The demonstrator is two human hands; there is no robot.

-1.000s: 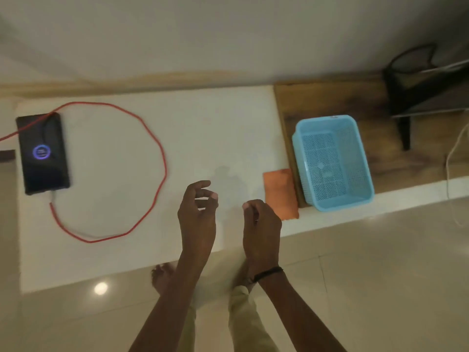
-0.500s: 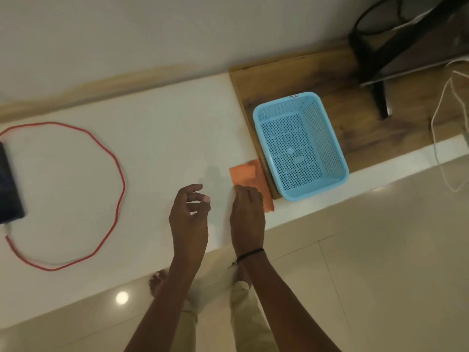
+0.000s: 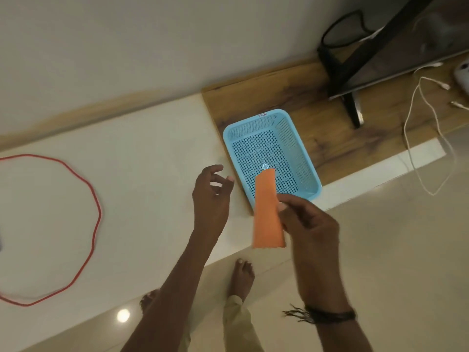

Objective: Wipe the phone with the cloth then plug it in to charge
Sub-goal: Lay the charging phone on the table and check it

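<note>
The right hand (image 3: 308, 224) is clamped on the folded orange cloth (image 3: 267, 214) above the white ledge's front edge; the left hand (image 3: 210, 196) hangs empty, fingers apart. Wiping looks finished; only stowing remains.

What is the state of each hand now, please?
Left hand: open, fingers loosely curled, holding nothing.
Right hand: closed on the orange cloth, lifted off the counter.

wide bare white counter (image 3: 142, 158) for hands, red cable (image 3: 97, 212) looped at left, blue basket (image 3: 308, 171) blocking right side
</note>
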